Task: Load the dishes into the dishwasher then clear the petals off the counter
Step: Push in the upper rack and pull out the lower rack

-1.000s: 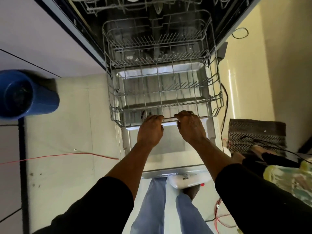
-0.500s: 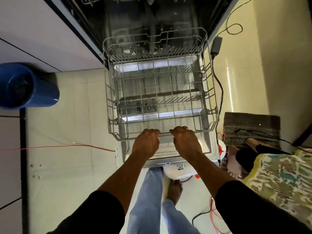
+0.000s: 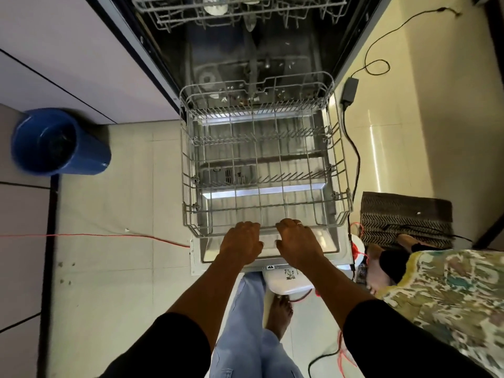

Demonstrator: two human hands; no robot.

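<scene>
Over open dishwasher door (image 3: 207, 251), left hand (image 3: 241, 244) and right hand (image 3: 297, 245) each curl fingers round front rim of lower rack (image 3: 263, 159), drawn out, no dishes in it. Best pull level, both sides equal, so rack runs straight; stop before door edge. Petals, counter out of view.

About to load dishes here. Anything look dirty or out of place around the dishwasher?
Pale scraps litter the tub floor behind the lower rack, and a black cable trails along the door's right edge.
</scene>
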